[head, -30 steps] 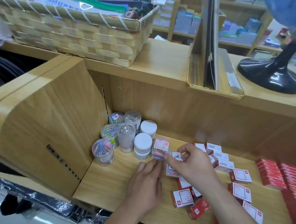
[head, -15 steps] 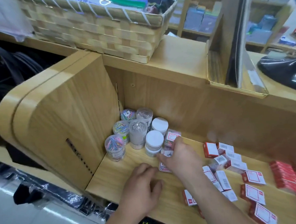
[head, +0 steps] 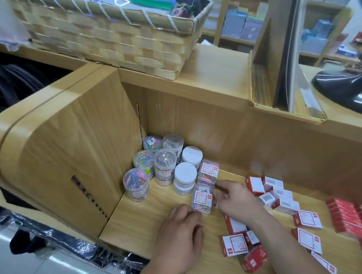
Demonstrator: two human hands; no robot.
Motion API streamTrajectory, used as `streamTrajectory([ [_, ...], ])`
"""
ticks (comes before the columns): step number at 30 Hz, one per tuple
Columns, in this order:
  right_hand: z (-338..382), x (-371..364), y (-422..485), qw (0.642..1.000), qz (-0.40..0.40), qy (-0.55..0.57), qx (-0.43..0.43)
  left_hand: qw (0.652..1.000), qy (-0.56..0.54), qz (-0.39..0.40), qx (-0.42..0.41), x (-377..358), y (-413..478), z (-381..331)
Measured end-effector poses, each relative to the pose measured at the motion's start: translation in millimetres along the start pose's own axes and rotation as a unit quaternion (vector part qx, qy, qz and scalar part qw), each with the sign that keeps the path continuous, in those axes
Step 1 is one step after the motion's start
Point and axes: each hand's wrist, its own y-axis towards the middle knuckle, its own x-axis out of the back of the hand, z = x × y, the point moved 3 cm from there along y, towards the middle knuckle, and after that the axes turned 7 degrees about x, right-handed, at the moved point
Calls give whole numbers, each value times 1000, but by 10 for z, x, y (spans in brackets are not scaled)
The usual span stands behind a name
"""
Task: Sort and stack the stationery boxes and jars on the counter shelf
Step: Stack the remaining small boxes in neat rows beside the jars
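Observation:
Several round jars [head: 163, 165] of clips and pins, two of them with white lids, stand packed in the shelf's back left corner. Right beside them is a clear box of coloured clips [head: 208, 172], and a second clear clip box [head: 201, 201] lies just in front of it. My right hand [head: 237, 201] pinches this second box at its right side. My left hand [head: 179, 232] rests on the wooden shelf [head: 138, 220] with loosely curled fingers, its fingertips at the box's near edge. Several small red-and-white boxes [head: 279, 196] lie scattered to the right.
Neat rows of red boxes [head: 350, 217] fill the shelf's far right. The shelf's wooden side wall [head: 75, 156] closes off the left. On the counter top above stand a woven basket [head: 115, 41], a clear sign holder [head: 286, 71] and a black stand base [head: 351, 88].
My right hand has drawn back from the jar cluster, and the two clear clip boxes now show beside the white-lidded jars. My left hand stayed on the shelf. The view shifted left.

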Motion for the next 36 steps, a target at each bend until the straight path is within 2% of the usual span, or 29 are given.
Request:
streamTrajectory([
  [6, -20, 25, 92, 999, 13, 43, 5, 998, 39, 25, 30, -6, 147, -54],
  [12, 14, 116, 105, 991, -7, 137, -1, 999, 24, 13, 44, -65, 142, -11],
  [15, 31, 136, 133, 989, -12, 147, -1, 999, 11, 6, 49, -74, 138, 12],
  [18, 7, 155, 129, 990, -7, 138, -2, 998, -17, 3, 53, -64, 123, 22],
  [23, -83, 260, -9, 996, -44, 78, -14, 996, -60, -21, 61, 61, 126, -32],
  [30, -35, 468, -526, 995, -80, -54, 26, 996, -83, -6, 4, 54, 249, -322],
  [33, -184, 564, -871, 991, -128, -40, 18, 996, -83, 20, -21, -26, 284, -456],
  [36, -471, 610, -1274, 981, -193, 29, -2, 995, -78, 43, -49, -133, 280, -590],
])
